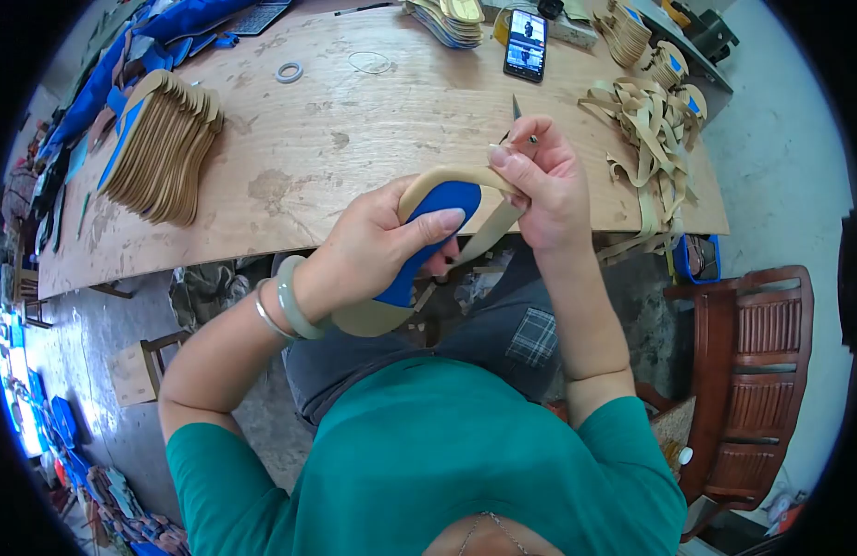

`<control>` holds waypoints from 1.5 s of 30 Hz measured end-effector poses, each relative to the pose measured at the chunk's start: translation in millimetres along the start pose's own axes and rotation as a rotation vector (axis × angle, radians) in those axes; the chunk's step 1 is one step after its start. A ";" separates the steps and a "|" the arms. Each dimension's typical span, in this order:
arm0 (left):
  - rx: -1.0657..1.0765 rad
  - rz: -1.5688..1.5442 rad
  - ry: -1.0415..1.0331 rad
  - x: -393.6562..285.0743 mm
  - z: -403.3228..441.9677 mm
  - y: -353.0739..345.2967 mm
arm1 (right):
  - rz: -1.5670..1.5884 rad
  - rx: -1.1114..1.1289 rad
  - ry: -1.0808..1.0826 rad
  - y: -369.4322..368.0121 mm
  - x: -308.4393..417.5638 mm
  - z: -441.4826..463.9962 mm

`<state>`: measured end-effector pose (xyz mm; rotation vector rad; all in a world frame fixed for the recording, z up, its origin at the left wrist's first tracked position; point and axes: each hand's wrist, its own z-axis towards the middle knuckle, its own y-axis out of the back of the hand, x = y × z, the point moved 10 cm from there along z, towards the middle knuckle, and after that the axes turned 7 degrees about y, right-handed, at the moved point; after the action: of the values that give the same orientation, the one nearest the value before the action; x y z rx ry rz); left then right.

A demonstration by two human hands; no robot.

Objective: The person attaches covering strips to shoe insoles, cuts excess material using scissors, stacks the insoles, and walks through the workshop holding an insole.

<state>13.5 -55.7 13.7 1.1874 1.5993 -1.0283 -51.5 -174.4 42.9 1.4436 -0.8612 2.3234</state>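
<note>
Being gripped by the left hand, a flat beige sole-shaped piece with a bright blue patch is held at a slant over the lap, at the near edge of a pale, stained wooden worktop. The blue patch is pressed by the left thumb, while the far side is supported by fingers that are mostly hidden. At the upper end of the piece, a narrow, flat beige strip is pinched between the thumb and fingers of the right hand, and its loose length is seen hanging below. Beyond the right fingers a slim, dark, pointed metal tool is seen jutting out; how it is held cannot be told. To the left, a leaning stack of beige sole-shaped pieces is set on the worktop; to the right, a tangled heap of beige strips is draped over the edge. Near the far side, a lit black phone is placed
</note>
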 end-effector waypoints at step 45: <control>-0.429 -0.445 -0.406 -10.4 -15.1 46.2 | -0.452 0.135 -0.052 -28.4 -40.0 -53.2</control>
<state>57.7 -34.7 22.5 0.3130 1.6695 -1.0439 -56.6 -116.3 0.0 1.5655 -0.3425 2.0370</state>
